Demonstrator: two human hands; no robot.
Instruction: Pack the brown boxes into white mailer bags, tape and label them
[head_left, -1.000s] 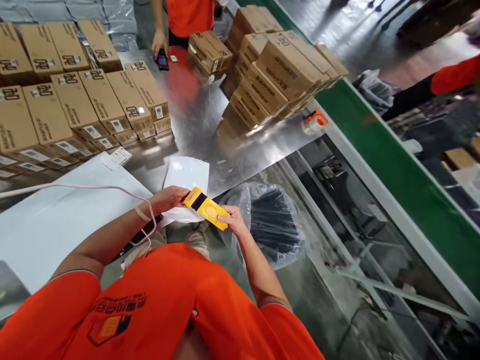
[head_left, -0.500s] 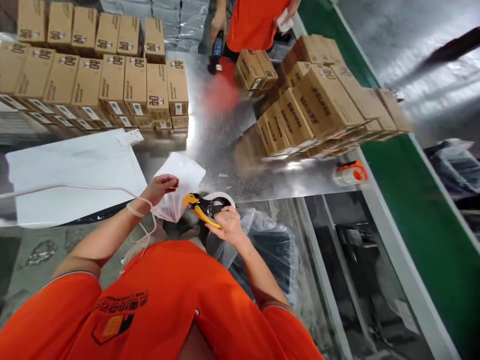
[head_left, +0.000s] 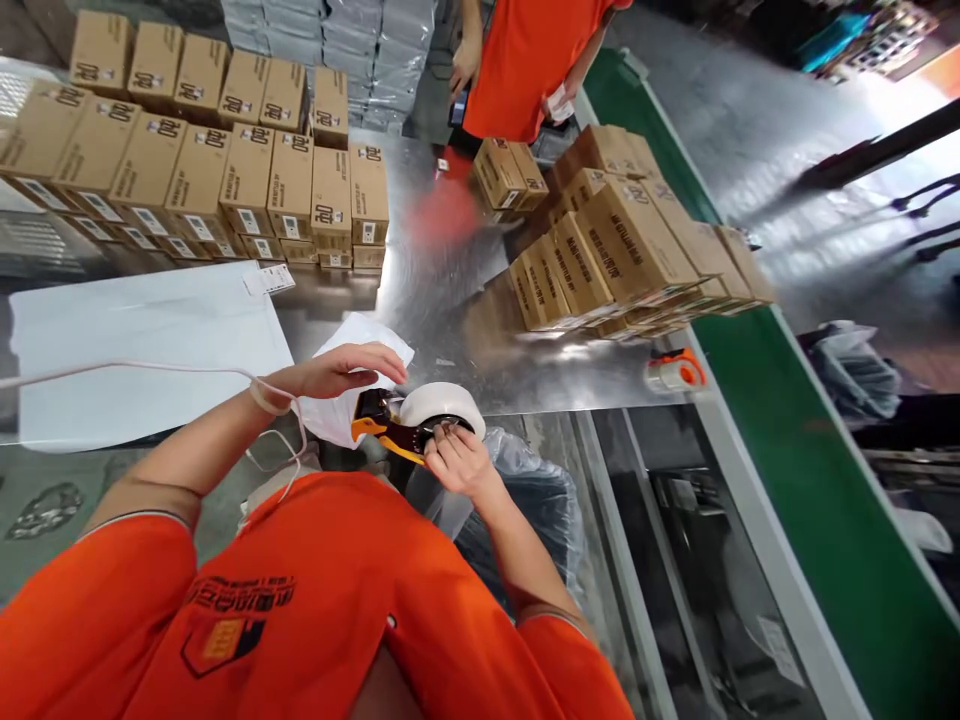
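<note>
My right hand [head_left: 461, 462] grips a yellow-and-black tape dispenser [head_left: 394, 425] loaded with a wide white tape roll [head_left: 442, 408]. The fingers wrap around the roll's side near the dispenser's black body. My left hand [head_left: 337, 368] is held flat with its fingers extended, at the top edge of a white plastic mailer bag [head_left: 352, 415], and holds nothing. The bag lies on the steel table beside the dispenser, its lower part hidden behind the dispenser and my arm. A pale cable loops around my left wrist.
Stacked cardboard boxes [head_left: 247, 180] fill the far left of the steel table [head_left: 442, 310], with more boxes [head_left: 607, 260] at right. A large white sheet [head_left: 142, 360] lies left. A green conveyor [head_left: 780, 440] runs right. A co-worker in orange [head_left: 532, 60] stands beyond the table.
The dispenser has turned, bringing its tape roll into view, and only my right hand holds it now. My left hand has let go and moved onto the bag. The view has swung left.
</note>
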